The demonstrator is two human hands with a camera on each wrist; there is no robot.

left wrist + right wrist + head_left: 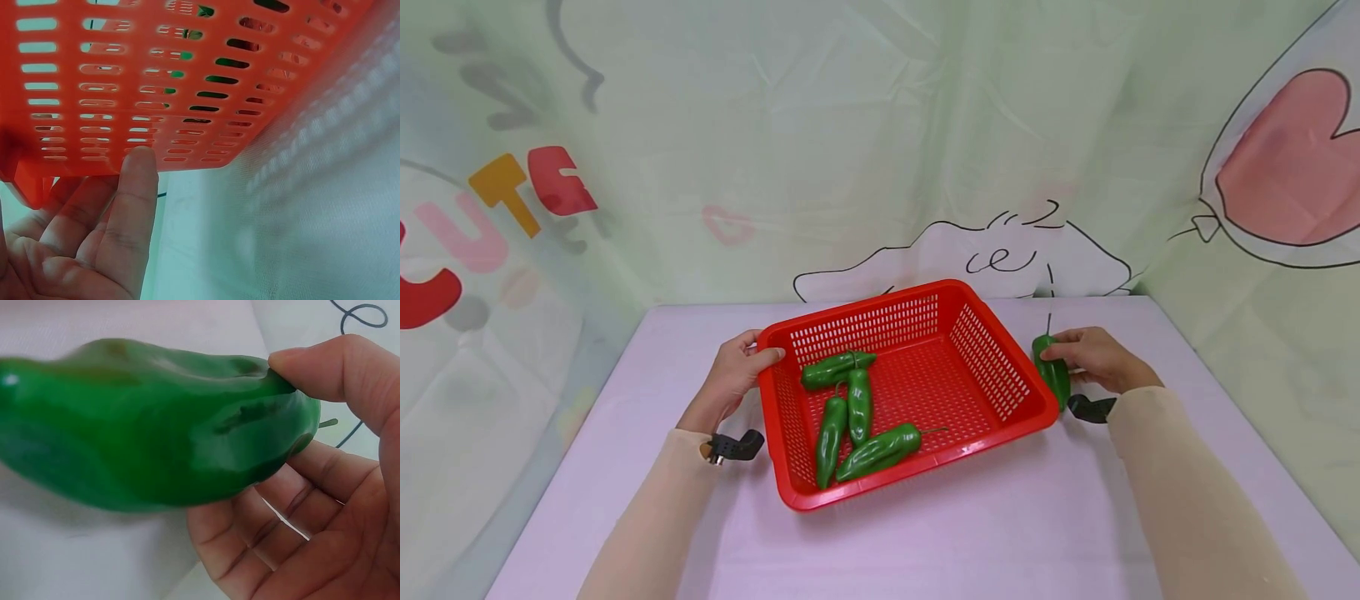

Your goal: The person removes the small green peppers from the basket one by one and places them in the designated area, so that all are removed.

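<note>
Head view: left hand grips slotted plastic basket, right hand pinches glossy pepper.

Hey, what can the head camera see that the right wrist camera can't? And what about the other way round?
Only the head view shows the red basket, the four green peppers inside it, the left hand holding its edge, and the colorful letters.

Only the right wrist view shows the right hand from its palm side, and a brownish patch on the pepper it pinches.

Both show that hand, that pepper and its thin stem.
</note>
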